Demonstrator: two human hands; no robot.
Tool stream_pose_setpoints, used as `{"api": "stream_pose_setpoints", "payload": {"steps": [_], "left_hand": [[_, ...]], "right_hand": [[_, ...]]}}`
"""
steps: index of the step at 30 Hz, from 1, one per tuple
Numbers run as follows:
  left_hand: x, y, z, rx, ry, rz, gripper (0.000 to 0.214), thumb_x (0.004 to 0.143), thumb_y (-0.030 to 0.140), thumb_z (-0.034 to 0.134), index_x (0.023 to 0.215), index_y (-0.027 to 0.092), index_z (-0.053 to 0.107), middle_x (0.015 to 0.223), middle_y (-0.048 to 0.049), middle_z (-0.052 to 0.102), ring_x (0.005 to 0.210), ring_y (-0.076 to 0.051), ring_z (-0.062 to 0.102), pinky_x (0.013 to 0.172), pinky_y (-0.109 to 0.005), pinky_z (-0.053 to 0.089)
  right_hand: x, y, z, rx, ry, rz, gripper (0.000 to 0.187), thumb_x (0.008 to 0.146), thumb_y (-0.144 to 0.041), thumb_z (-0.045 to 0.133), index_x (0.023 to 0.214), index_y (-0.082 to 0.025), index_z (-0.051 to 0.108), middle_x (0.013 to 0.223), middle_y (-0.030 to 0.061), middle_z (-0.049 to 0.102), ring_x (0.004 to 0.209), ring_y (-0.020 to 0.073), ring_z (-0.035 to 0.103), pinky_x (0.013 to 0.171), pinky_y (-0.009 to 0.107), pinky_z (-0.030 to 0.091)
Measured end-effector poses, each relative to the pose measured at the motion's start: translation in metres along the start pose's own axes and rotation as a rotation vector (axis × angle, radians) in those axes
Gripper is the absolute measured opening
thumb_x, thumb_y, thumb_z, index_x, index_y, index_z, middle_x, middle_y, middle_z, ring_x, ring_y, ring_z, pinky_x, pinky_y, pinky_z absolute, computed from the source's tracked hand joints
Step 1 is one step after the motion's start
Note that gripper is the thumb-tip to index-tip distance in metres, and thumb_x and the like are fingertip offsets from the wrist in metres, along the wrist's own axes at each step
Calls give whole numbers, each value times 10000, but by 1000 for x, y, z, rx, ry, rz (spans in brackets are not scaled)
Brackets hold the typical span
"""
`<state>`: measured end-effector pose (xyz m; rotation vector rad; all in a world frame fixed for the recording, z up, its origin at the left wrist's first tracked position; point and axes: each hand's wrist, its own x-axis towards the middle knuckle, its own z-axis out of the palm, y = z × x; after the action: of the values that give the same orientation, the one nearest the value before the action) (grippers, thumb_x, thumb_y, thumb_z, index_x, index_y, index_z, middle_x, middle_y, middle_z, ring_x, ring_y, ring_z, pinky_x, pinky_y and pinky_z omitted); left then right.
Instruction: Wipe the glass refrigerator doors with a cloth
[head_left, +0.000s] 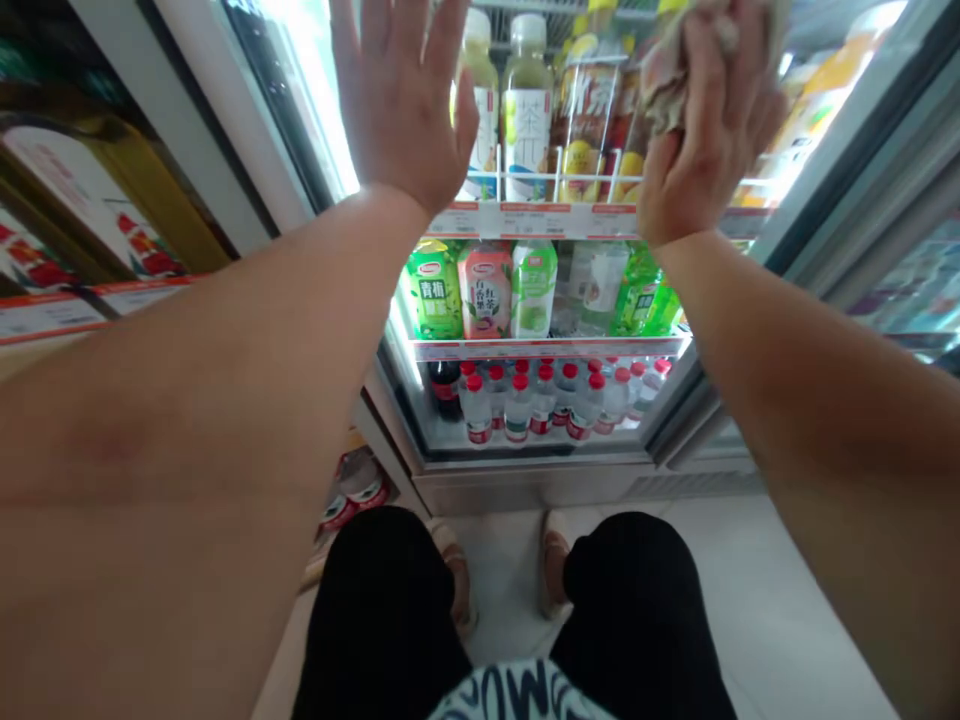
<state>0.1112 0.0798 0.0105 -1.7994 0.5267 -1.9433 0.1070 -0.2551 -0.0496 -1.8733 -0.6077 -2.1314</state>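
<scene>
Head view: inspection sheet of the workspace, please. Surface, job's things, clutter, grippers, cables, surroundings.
Surface: glass-fronted drinks cooler, steel base below the glass.
Job's things: crumpled cloth, patterned, held against the upper glass area; contact with the glass cannot be told.
Clutter: bottled teas and red-capped water bottles on shelves behind the glass.
Grippers: left hand open, fingers spread; right hand, fingers closed around the cloth.
Cables: nothing seen.
Surroundings: tiled floor; printed product boxes at left; red-and-white packages low beside the cooler.
</scene>
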Motion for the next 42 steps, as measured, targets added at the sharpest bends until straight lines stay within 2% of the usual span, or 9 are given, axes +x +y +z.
{"api": "stream_pose_setpoints", "payload": {"steps": [3, 8, 15, 21, 27, 30, 33, 37, 42], "left_hand": [[0, -1, 2, -20, -33, 4, 754, 945, 187, 279, 1636, 254, -14, 1654, 139, -227, 1411, -134, -411, 1170, -442, -356], [0, -3, 7, 0, -106, -46, 730, 964, 197, 314, 1634, 256, 32, 1681, -27, 157, 1435, -123, -375, 1151, -440, -388], [16, 17, -26, -122, -444, -228, 869, 900, 162, 490, 1663, 231, 81, 1707, -48, 77, 1572, -388, 6, 1096, -461, -410], [29, 43, -60, -144, -434, -323, 862, 874, 71, 513, 1656, 248, 194, 1704, -52, 159, 1569, -355, 96, 1244, -667, -88], [40, 54, -84, -146, -531, -331, 837, 892, 32, 488, 1656, 209, 195, 1704, -77, 152, 1570, -372, 90, 1242, -701, -4], [43, 56, -85, -115, -615, -401, 819, 922, 16, 423, 1664, 236, 155, 1711, -43, 111, 1579, -341, 29, 1252, -631, -111], [42, 54, -78, -156, -621, -404, 755, 963, 62, 396, 1660, 237, 164, 1699, -42, 129, 1576, -354, 4, 1059, -378, -409], [42, 52, -75, -210, -586, -399, 769, 942, 81, 443, 1656, 238, 205, 1689, -57, 176, 1574, -374, 37, 900, -249, -472], [41, 52, -75, -243, -578, -403, 785, 925, 91, 463, 1657, 236, 220, 1691, -35, 181, 1575, -363, 76, 868, -235, -479]], "right_hand": [[0, 4, 4, -31, 37, 85, 547, 1029, -393, 315, 1509, -206, 499, 1535, 130, 478, 1477, 344, 398, 1118, 552, 390], [-8, -1, -6, 45, -152, -245, 544, 1016, -437, 341, 1551, -365, 412, 1603, 33, 411, 1506, 317, 352, 1185, 549, 317], [-6, -5, -11, 11, -164, -98, 588, 961, -424, 404, 1540, -323, 438, 1598, 57, 414, 1497, 309, 376, 1169, 581, 351], [48, -41, -11, 29, -229, -25, 592, 936, -350, 442, 1523, -275, 476, 1606, 45, 390, 1501, 311, 365, 1185, 576, 329], [78, -75, 15, 81, -237, 71, 629, 889, -324, 434, 1502, -212, 521, 1616, 32, 360, 1504, 343, 342, 1231, 552, 205], [76, -72, 21, 95, -280, 65, 627, 895, -361, 408, 1493, -222, 535, 1567, 45, 439, 1484, 367, 368, 1232, 578, 164], [75, -68, 20, 60, -300, 98, 611, 925, -406, 314, 1431, -222, 603, 1453, 27, 554, 1494, 347, 348, 1236, 519, 160], [73, -70, 13, 25, -271, 135, 601, 941, -383, 325, 1430, -166, 600, 1468, 72, 534, 1511, 343, 308, 1226, 506, 191], [67, -78, -1, 78, -305, -271, 604, 970, -405, 356, 1552, -269, 444, 1527, 38, 478, 1480, 365, 365, 1213, 559, 229]]}}
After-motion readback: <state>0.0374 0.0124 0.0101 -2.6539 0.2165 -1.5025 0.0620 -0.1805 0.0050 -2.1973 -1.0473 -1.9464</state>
